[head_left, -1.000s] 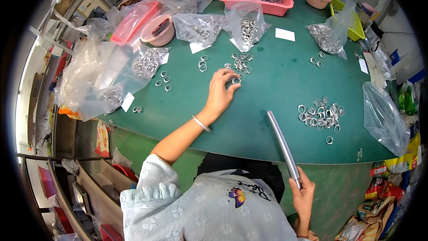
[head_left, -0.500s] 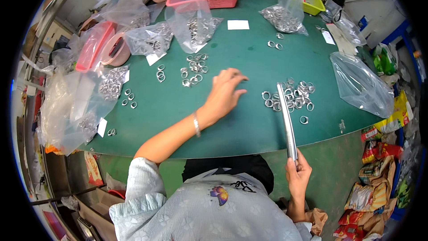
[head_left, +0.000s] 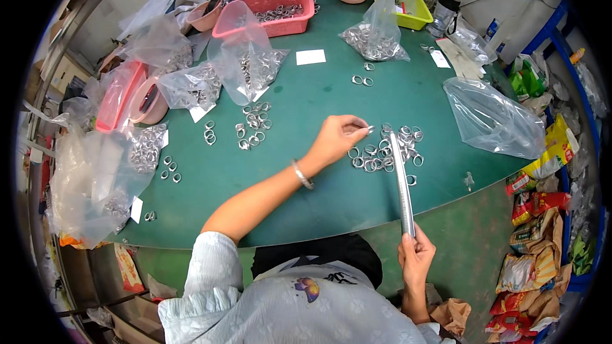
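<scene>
My left hand (head_left: pixel 336 139), a bracelet on its wrist, reaches over the table to the edge of a loose pile of silver-coloured rings (head_left: pixel 370 164). Its thumb and fingertips are pinched on a small shiny ring (head_left: pixel 371 129), mostly covered by the fingers. Below the table's front edge, my right hand (head_left: pixel 415 256) grips the thick end of a long tapered metal ring mandrel (head_left: pixel 401 185). The mandrel points away from me, and its thin tip lies over the pile. One single ring (head_left: pixel 411 180) sits just right of the mandrel.
Smaller ring groups (head_left: pixel 255 121) lie left on the green table (head_left: pixel 306 197). Clear bags of rings (head_left: pixel 376 41) and a pink basket (head_left: pixel 280 25) stand farther back. An unfilled-looking plastic bag (head_left: pixel 494 118) lies right. Beyond the right edge, a blue rack (head_left: pixel 564 44) holds packages.
My left hand has moved right to the pile, and its spread fingers have closed on a ring. The right hand still holds the mandrel over the rings. The whole view has shifted.
</scene>
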A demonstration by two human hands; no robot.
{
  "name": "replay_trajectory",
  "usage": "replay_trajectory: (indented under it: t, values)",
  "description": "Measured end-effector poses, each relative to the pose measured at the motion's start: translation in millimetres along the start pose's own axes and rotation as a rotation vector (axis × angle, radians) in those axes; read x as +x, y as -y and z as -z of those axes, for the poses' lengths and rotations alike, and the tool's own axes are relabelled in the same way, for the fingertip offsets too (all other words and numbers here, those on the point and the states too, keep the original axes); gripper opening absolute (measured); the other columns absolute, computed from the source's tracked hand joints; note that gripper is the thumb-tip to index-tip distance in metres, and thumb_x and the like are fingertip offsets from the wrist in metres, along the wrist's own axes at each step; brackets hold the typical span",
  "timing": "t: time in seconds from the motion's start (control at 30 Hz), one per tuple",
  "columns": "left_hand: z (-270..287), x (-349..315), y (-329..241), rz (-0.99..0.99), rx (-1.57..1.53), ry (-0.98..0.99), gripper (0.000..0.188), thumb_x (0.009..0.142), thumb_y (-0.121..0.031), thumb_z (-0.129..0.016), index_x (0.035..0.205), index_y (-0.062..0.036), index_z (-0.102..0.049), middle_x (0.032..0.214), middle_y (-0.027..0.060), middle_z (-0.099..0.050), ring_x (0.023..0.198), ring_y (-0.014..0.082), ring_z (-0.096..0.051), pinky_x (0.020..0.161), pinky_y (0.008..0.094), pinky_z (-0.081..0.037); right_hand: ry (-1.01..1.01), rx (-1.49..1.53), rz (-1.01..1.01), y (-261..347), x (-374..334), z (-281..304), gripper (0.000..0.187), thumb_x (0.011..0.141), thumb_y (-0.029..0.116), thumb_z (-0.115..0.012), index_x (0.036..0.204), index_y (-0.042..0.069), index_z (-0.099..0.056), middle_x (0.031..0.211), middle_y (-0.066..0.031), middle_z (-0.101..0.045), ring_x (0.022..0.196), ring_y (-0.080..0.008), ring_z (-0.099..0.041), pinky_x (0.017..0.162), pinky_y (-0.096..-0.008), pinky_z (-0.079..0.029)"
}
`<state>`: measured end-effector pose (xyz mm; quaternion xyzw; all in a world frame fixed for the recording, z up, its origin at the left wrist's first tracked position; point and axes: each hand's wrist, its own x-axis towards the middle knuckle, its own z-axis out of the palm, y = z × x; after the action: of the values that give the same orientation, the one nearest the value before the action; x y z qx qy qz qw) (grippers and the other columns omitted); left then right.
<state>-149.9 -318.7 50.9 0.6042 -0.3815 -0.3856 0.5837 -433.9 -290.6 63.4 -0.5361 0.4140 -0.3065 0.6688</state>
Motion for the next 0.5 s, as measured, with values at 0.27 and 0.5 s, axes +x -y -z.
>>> replay_trajectory:
  t: [0.27,0.5]
  values:
    - [27,-73,-27,0.005,-0.343,-0.063,0.017,0.08,0.003,-0.058,0.097,0.0057,-0.055,0.102,0.0158,-0.06,0.094,0.0197,-0.059,0.087,0.0299,-0.047,0.187,-0.171,0.038,0,-2,3,0.031,0.08,0.004,-0.062,0.108,-0.007,-0.057,0.062,0.0063,-0.045,0.052,0.0,-0.035,0.046,-0.0159,-0.025]
    - [16,-112,-43,-0.067,-0.418,-0.141,0.018,0.081,0.008,-0.054,0.098,0.0034,-0.051,0.11,0.0216,-0.056,0.106,0.027,-0.055,0.092,0.0346,-0.045,0.262,-0.334,0.141,12,-2,-2,0.031,0.075,0.001,-0.064,0.104,-0.007,-0.058,0.062,0.005,-0.047,0.053,-0.0007,-0.037,0.047,-0.0162,-0.027]
